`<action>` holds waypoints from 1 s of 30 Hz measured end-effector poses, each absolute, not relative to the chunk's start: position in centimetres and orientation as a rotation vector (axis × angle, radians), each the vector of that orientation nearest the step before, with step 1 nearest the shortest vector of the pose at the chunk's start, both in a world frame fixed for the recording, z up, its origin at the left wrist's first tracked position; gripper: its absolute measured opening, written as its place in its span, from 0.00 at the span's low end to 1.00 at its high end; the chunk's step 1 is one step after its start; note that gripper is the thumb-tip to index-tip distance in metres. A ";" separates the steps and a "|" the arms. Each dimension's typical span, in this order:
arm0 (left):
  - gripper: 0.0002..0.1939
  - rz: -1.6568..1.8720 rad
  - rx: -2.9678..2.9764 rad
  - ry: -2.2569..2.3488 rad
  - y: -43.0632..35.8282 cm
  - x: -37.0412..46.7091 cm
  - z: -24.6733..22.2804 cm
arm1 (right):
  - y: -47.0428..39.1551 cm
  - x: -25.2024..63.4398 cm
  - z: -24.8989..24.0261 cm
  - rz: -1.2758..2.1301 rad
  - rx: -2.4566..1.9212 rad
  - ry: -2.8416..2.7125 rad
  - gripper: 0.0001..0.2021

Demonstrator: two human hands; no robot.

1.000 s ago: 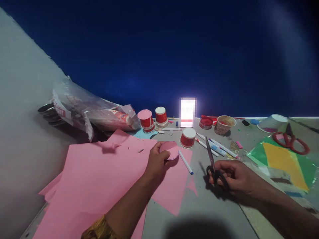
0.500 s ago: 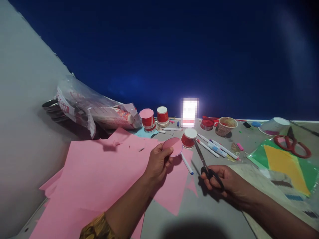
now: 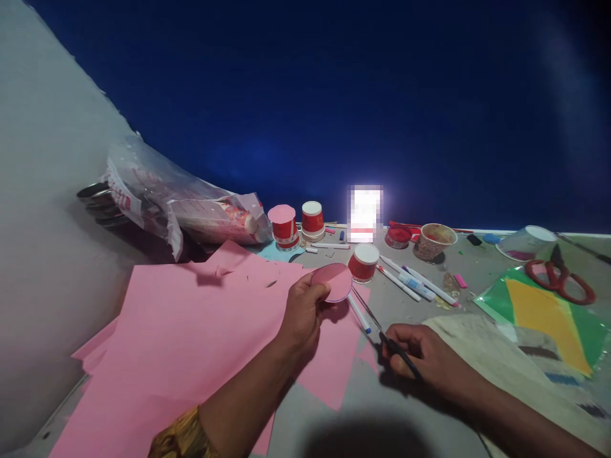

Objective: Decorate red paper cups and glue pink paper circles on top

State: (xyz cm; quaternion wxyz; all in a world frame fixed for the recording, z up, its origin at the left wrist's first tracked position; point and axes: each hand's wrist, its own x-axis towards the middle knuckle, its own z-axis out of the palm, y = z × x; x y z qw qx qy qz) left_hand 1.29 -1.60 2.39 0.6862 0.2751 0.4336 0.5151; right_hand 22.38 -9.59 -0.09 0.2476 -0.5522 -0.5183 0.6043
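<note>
Pink disc [image 3: 338, 282] is pinched in closed left grip [image 3: 303, 310], scissors [image 3: 393, 348] are held in closed right grip [image 3: 422, 351]; edge trimming seemingly in hand, careful blade alignment called for

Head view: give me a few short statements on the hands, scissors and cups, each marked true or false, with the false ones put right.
1. The left hand holds a pink paper disc. True.
2. The red-handled scissors lie at the right, away from both hands. True.
3. The right hand is bare of any tool. False: it holds black-handled scissors.
4. The leftmost red cup is topped with pink. True.
5. The patterned cup stands upside down. False: its mouth faces up.
6. The white marker near the held disc has a red end. False: its end is blue.
</note>
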 end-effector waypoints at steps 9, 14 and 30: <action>0.09 1.101 0.590 0.870 -2.8 2.2 2.5 | -9.9 21.1 0.4 1.730 -1.487 -1.272 0.15; 0.09 1.129 0.572 0.863 -2.9 2.4 2.8 | -9.9 20.8 0.9 1.751 -1.479 -1.239 0.16; 0.08 1.112 0.589 0.880 -2.9 2.3 3.0 | -9.9 21.0 0.6 1.753 -1.474 -1.246 0.15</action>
